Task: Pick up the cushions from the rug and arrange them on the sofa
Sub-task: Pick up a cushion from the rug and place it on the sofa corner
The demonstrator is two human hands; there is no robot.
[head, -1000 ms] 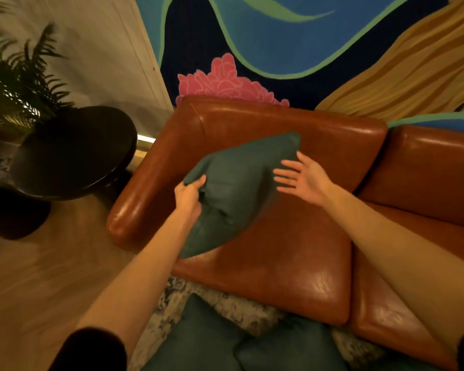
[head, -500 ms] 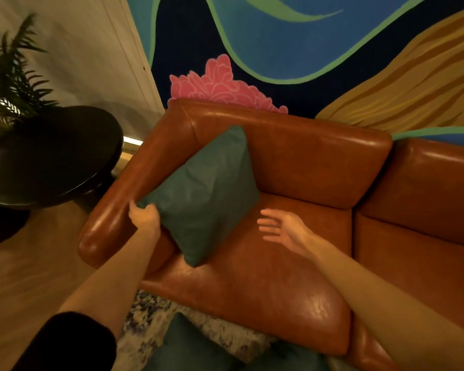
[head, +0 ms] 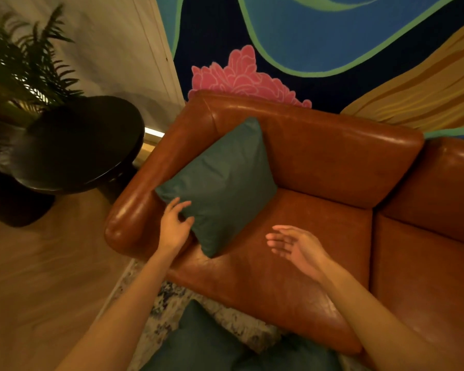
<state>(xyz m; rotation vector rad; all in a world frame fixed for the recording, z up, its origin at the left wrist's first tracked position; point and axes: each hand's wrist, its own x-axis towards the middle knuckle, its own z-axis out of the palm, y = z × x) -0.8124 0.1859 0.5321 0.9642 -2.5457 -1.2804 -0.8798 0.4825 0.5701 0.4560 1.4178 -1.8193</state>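
left hand (head: 175, 227): fingers loose and spread, tips touching the lower-left edge of the teal cushion (head: 220, 183); nothing clasped.
right hand (head: 292, 245): slack, fingers straight, hovering over the seat, holding nothing, apart from the teal cushion.
teal cushion: on the sofa (head: 319, 162), tilted on one corner, leaning into the angle of armrest and backrest.
step: probably final nudge or letting go of the first placement; looks settled enough to leave.
next move: both hands off, then down to the rug (head: 241, 325) for another; needs a proper clasp on a cushion edge, then a lift over the seat front.
sofa contents: one cushion only, at the armrest end; rest of the seat bare leather.
rug contents: floor cushion (head: 198, 341) and second floor cushion (head: 287, 357), side by side at the bottom edge, partly cut off; further ones cannot be told.
progress: early, most of the job ahead.
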